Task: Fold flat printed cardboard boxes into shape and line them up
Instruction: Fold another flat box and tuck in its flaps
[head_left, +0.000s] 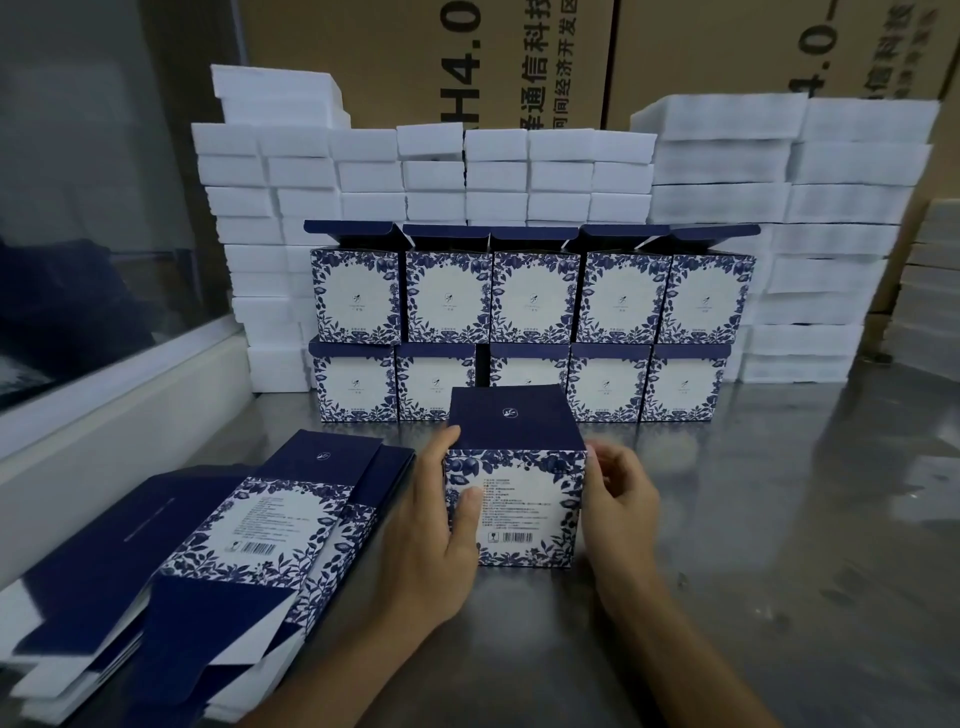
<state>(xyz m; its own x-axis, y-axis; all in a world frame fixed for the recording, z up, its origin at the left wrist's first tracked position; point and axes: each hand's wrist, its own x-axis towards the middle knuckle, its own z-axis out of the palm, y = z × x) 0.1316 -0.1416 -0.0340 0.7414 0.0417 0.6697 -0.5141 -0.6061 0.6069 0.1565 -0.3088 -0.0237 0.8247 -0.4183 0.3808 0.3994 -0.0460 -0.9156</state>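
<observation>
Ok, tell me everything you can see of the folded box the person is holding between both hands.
The box is printed cardboard, folded into a cube and standing upright on the steel table. Its closed top is plain dark blue with a small white logo. The near face has a blue leaf border around a white panel with fine print and a barcode. The left hand grips its left side, thumb on the near face; the right hand has curled fingers at its right edge.

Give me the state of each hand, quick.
Left hand: holding the folded box, thumb on its front, fingers round its left side.
Right hand: at the box's right edge, fingers curled; grip cannot be told.
</observation>
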